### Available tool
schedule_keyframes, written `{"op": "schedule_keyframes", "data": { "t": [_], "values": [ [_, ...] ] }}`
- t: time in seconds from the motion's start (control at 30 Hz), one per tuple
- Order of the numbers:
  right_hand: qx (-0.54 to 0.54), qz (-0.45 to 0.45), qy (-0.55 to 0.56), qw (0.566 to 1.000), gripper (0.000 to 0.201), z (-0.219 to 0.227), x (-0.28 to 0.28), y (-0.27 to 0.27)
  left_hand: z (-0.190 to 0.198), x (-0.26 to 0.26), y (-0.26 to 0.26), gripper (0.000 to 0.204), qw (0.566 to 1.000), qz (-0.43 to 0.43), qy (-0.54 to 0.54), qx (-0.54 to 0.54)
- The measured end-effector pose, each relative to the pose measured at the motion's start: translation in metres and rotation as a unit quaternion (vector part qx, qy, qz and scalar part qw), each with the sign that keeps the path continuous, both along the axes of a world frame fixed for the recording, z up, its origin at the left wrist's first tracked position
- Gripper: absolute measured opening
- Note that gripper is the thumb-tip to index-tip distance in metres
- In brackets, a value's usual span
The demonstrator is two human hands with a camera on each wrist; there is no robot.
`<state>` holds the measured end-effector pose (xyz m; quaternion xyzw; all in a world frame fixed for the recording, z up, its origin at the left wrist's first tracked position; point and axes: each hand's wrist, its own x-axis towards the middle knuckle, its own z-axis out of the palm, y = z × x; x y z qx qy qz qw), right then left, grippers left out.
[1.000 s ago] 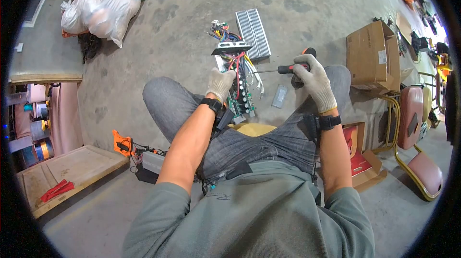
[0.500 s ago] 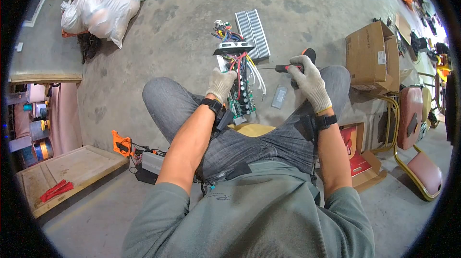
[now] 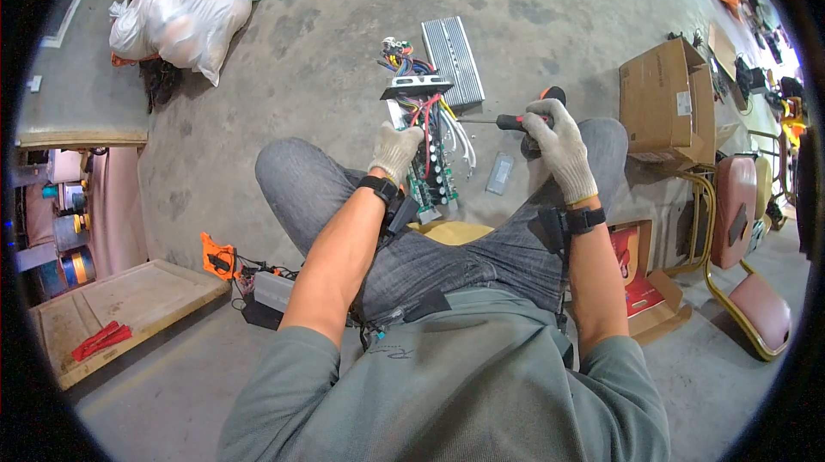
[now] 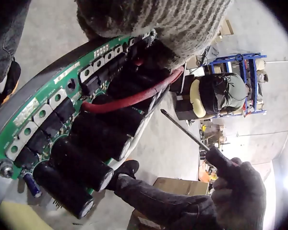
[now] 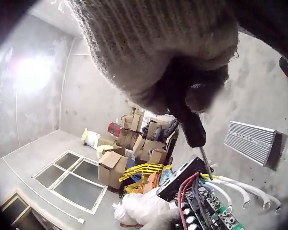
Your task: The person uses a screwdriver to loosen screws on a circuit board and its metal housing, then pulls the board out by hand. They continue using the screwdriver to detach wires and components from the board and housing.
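Observation:
My gloved left hand (image 3: 396, 151) grips the left side of a green circuit board (image 4: 53, 98), which is held tilted between my knees. Black capacitors (image 4: 81, 163) line the board, and a thick red wire (image 4: 129, 99) arches over them. A metal end plate (image 3: 418, 84) and white cables (image 3: 464, 148) with ring ends are at its far end. In my gloved right hand (image 3: 559, 148) is a screwdriver (image 3: 510, 122) with a black and red handle. Its shaft points left toward the cables; in the left wrist view the tip stands apart from the board.
A ribbed aluminium case (image 3: 454, 61) lies on the floor beyond the board. Near my right knee is a flat grey piece (image 3: 499, 173). A cardboard box (image 3: 657, 101) and chairs (image 3: 737, 213) stand right, white sacks (image 3: 185, 24) far left, a wooden panel (image 3: 129, 316) near left.
My right hand with the screwdriver shifted slightly left and then back right, the shaft changing its angle. The left hand and the board have stayed almost in place.

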<state>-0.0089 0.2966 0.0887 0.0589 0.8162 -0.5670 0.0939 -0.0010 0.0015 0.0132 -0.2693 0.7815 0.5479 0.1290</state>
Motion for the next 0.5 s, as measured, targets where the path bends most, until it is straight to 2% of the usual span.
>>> {"op": "schedule_keyframes", "data": {
  "t": [0.1,0.2,0.27,0.4,0.5],
  "values": [
    [0.02,0.005,-0.011,1.0,0.032,0.009,0.001,-0.003,0.0,0.0,0.001,0.035,1.0,-0.001,0.005,-0.016],
    [-0.004,0.025,-0.013,1.0,0.032,0.011,0.001,-0.008,0.001,0.0,-0.001,0.036,1.0,-0.013,0.007,0.011],
    [0.048,0.047,0.017,0.998,0.032,0.012,0.001,-0.012,0.006,0.002,0.0,0.035,1.0,-0.009,0.011,0.01],
    [0.047,0.062,0.054,0.995,0.031,0.02,0.003,-0.022,0.02,0.001,0.005,0.034,1.0,-0.005,-0.014,-0.014],
    [0.074,0.067,0.079,0.992,0.03,0.019,0.003,-0.023,0.009,0.002,0.003,0.034,0.999,0.006,-0.004,0.043]
  ]
}}
